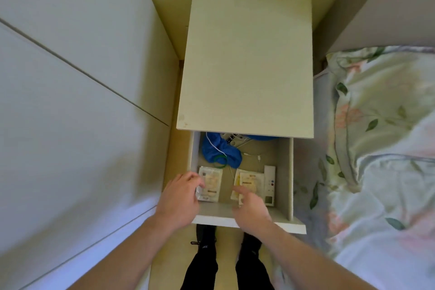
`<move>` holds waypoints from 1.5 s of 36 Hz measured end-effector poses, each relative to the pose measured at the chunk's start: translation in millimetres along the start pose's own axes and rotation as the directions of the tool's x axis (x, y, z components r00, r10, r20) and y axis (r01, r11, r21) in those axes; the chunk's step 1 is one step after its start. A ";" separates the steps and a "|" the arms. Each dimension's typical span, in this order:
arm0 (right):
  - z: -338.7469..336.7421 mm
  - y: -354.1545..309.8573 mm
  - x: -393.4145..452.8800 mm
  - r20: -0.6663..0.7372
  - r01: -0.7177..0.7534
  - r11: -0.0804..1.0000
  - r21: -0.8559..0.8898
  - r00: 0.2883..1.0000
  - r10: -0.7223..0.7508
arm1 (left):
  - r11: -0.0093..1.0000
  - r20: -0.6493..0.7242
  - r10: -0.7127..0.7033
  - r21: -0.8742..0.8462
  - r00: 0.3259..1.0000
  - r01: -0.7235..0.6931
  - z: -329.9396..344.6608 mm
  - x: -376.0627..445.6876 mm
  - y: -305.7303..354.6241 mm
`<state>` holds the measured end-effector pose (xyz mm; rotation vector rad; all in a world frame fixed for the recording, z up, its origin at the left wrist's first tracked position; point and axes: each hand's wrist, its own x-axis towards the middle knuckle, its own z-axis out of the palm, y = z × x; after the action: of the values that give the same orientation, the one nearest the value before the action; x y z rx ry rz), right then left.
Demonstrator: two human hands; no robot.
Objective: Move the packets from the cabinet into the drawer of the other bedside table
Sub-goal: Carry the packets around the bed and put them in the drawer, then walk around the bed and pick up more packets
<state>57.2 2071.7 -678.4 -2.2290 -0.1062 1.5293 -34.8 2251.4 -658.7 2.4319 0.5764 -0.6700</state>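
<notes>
The white bedside table (247, 61) has its drawer (290, 172) pulled out toward me. A pale packet (211, 183) lies at the drawer's front left, and two overlapping yellowish packets (247, 180) lie in the middle. My left hand (180, 198) rests at the left packet's edge, fingertips touching it, fingers loosely curled. My right hand (251, 207) hovers over the near end of the middle packets with fingers spread, blurred. Neither hand visibly lifts a packet.
Also in the drawer are a blue cloth (219, 148), a green band (220, 160), white cables (249, 153) and a white device with buttons (270, 186). White wardrobe doors (70, 101) stand on the left, a floral-covered bed (381, 148) on the right. My feet (207, 242) are below the drawer front.
</notes>
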 end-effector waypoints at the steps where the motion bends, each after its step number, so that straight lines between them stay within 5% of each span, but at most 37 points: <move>1: -9.2 1.1 -20.8 -0.020 0.027 1.000 -0.013 0.999 -0.027 | 1.000 0.012 -0.008 -0.006 1.000 0.008 -6.2 -15.0 11.4; 13: -80.1 35.2 -271.2 -0.352 0.096 0.995 0.037 0.933 -0.077 | 0.974 0.086 0.226 -0.032 0.970 -0.224 -77.5 -174.1 152.9; 23: -7.4 73.6 -419.7 -0.601 0.112 0.932 0.344 0.789 0.127 | 0.803 0.365 0.475 0.193 0.801 -0.564 -99.6 -242.0 212.1; 31: 68.5 135.9 -533.9 -0.740 0.179 0.845 0.503 0.593 0.315 | 0.519 0.467 0.664 0.274 0.583 -0.810 -81.3 -326.9 285.0; 38: 166.1 219.6 -648.6 -0.753 0.249 0.721 0.647 0.361 0.550 | 0.206 0.572 0.768 0.205 0.288 -0.957 -4.5 -455.7 352.1; 42: 247.1 273.2 -719.6 -0.720 0.261 0.671 0.694 0.261 0.643 | 0.085 0.609 0.781 0.118 0.140 -0.989 54.5 -552.0 374.1; 54: 453.1 403.8 -888.8 -0.599 0.273 0.560 0.782 0.078 0.797 | -0.206 0.708 0.691 -0.005 -0.149 -0.978 205.6 -812.0 387.3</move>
<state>-769.0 1578.4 -196.3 -1.9497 1.3333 -0.3102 -537.1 1630.1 -196.9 2.0423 -1.9402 -0.6756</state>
